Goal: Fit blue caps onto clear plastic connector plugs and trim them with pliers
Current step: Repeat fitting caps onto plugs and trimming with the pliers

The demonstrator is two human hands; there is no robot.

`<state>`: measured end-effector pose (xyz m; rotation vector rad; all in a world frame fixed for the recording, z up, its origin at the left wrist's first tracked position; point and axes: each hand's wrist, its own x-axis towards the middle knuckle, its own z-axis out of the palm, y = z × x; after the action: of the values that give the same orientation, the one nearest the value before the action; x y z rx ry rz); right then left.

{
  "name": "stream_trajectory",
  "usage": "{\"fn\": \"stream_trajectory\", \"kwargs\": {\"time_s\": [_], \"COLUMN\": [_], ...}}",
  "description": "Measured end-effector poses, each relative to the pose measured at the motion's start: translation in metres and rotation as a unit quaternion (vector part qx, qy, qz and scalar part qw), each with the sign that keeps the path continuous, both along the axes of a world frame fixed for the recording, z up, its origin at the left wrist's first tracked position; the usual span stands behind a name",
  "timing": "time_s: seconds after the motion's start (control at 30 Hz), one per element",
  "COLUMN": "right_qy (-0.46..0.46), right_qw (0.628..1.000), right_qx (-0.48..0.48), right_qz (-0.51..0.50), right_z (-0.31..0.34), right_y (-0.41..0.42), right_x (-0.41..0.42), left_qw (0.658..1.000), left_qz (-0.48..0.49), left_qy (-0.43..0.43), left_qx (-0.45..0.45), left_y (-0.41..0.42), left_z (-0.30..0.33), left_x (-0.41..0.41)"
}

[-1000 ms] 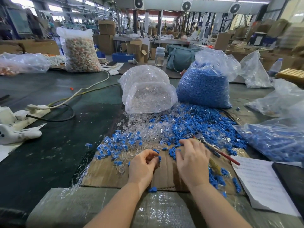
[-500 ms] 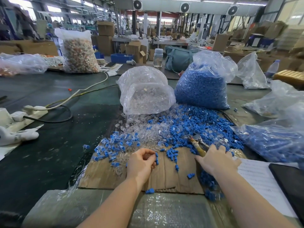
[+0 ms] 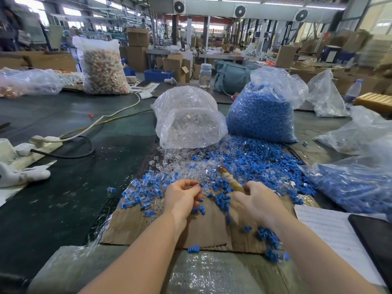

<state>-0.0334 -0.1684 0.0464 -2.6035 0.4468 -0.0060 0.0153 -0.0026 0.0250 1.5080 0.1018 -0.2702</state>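
Loose blue caps (image 3: 261,162) and clear plugs (image 3: 182,164) lie heaped on a cardboard sheet (image 3: 207,228). A small pile of capped plugs (image 3: 146,189) sits to the left of my hands. My left hand (image 3: 182,198) has its fingers curled and pinches a small blue-capped plug at its fingertips. My right hand (image 3: 258,200) grips the yellowish handle of the pliers (image 3: 230,179), which point up and away toward the heap. The pliers' jaws are blurred among the clear plugs.
A bag of clear plugs (image 3: 188,119) and a bag of blue caps (image 3: 263,111) stand behind the heap. More bags (image 3: 356,183) lie at the right, with paper (image 3: 331,232) and a dark tablet (image 3: 375,238). A power strip and cables (image 3: 46,141) lie at the left.
My right hand left the caps, took hold of the pliers at the right and lifted them toward the middle. My left hand stayed in place holding its piece.
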Motion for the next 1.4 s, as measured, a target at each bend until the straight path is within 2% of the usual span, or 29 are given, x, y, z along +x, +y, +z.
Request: {"fn": "stream_trajectory", "kwargs": {"time_s": [0.07, 0.13, 0.2, 0.3, 0.47, 0.73, 1.0, 1.2, 1.4], "right_qy": [0.023, 0.060, 0.096, 0.144, 0.171, 0.190, 0.188, 0.191, 0.196], "right_qw": [0.986, 0.956, 0.934, 0.914, 0.900, 0.900, 0.930, 0.933, 0.940], "right_qx": [0.166, 0.286, 0.343, 0.376, 0.399, 0.385, 0.302, 0.290, 0.264], "right_qz": [0.010, 0.010, 0.018, 0.044, 0.041, 0.076, 0.094, 0.096, 0.095], "right_z": [0.007, 0.011, 0.015, 0.019, 0.018, 0.018, 0.020, 0.018, 0.018], "right_y": [0.010, 0.015, 0.018, 0.021, 0.022, 0.025, 0.029, 0.025, 0.023], "right_x": [-0.001, -0.003, -0.005, -0.005, -0.007, -0.009, -0.007, -0.009, -0.009], "left_qw": [1.000, 0.999, 0.999, 0.999, 0.999, 0.998, 0.998, 0.999, 0.997], "left_qz": [0.012, 0.026, 0.033, 0.041, 0.036, 0.050, 0.049, 0.040, 0.023], "left_qy": [0.004, 0.007, 0.011, 0.023, 0.017, -0.002, -0.008, 0.000, -0.012], "left_qx": [-0.011, -0.017, -0.019, -0.021, -0.011, 0.027, 0.049, 0.034, 0.067], "left_y": [0.000, 0.002, 0.004, 0.007, 0.011, 0.012, 0.012, 0.014, 0.014], "left_z": [0.003, 0.004, 0.004, 0.005, 0.007, 0.010, 0.013, 0.015, 0.017], "left_x": [0.005, 0.010, 0.013, 0.015, 0.012, 0.017, 0.018, 0.020, 0.022]}}
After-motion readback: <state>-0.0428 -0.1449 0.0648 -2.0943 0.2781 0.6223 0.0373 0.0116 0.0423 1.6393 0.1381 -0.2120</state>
